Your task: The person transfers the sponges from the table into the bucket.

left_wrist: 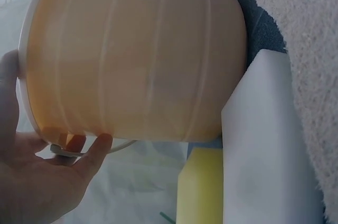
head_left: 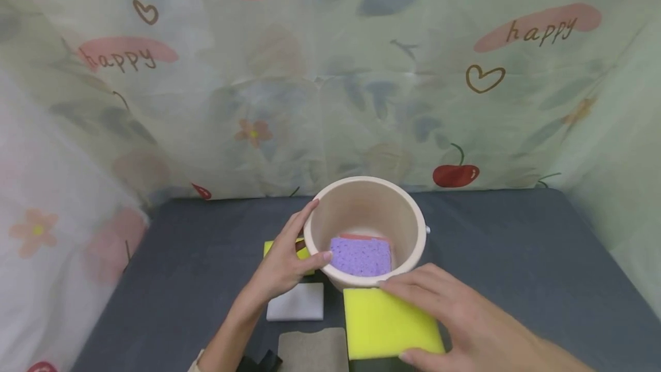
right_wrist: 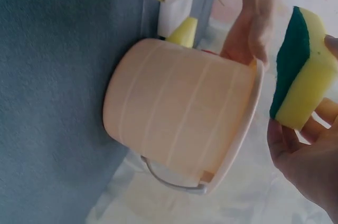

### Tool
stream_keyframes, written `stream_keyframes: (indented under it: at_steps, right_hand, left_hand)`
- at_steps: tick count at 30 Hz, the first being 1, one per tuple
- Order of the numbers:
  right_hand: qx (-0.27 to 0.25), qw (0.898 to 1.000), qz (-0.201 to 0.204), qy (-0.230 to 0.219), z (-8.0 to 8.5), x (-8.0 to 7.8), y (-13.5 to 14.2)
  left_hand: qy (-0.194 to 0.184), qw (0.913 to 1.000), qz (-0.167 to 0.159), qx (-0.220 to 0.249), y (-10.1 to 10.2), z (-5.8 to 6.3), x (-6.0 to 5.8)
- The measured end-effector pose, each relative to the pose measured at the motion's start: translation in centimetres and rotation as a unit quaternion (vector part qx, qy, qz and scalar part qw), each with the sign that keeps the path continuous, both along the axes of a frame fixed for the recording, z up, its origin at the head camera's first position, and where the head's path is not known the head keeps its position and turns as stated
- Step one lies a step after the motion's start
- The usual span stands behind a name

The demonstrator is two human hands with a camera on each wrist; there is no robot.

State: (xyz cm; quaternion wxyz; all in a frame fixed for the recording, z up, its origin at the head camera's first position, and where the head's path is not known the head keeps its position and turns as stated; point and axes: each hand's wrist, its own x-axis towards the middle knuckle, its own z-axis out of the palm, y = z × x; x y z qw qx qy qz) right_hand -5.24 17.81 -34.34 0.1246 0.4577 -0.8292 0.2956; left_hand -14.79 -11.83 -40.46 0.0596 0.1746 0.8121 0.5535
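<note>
A cream plastic bucket [head_left: 320, 217] stands on the dark table, its mouth facing up. My left hand [head_left: 281, 266] grips the bucket's left rim, thumb over the edge and fingers outside. Inside lies a purple sponge [head_left: 360, 257], with a reddish piece [head_left: 361, 237] partly hidden behind it. In front of the rim my right hand [head_left: 446, 309] holds a yellow sponge [head_left: 392, 323] by its edges. The right wrist view shows the green scouring layer [right_wrist: 291, 57] on that sponge, and the sponge is held up beside the bucket's mouth.
Left of the bucket are a yellow sponge [head_left: 268, 247], partly behind my left hand, and a white sponge block [head_left: 295, 303]. A grey-beige sponge [head_left: 312, 352] lies nearest me. The bucket's handle [right_wrist: 171, 186] hangs at its side. Printed cloth [head_left: 320, 102] hangs behind the table [head_left: 496, 234].
</note>
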Motion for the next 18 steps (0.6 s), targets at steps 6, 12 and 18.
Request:
stream_keyframes:
  at_steps: [6,12,18]
  right_hand:
    - [-0.004,1.0,-0.026,-0.002,0.9,-1.0,0.1]
    - [-0.008,0.998,-0.037,-0.042,1.2,-2.9,0.2]
    - [0.002,0.995,-0.067,-0.079,1.1,-4.5,0.3]
  left_hand:
    - [0.003,1.0,-0.001,-0.004,0.0,-0.1,0.0]
    - [0.011,0.9998,0.005,-0.018,0.0,0.0,-0.1]
    - [0.015,0.9997,0.001,-0.019,-0.2,0.1,-0.1]
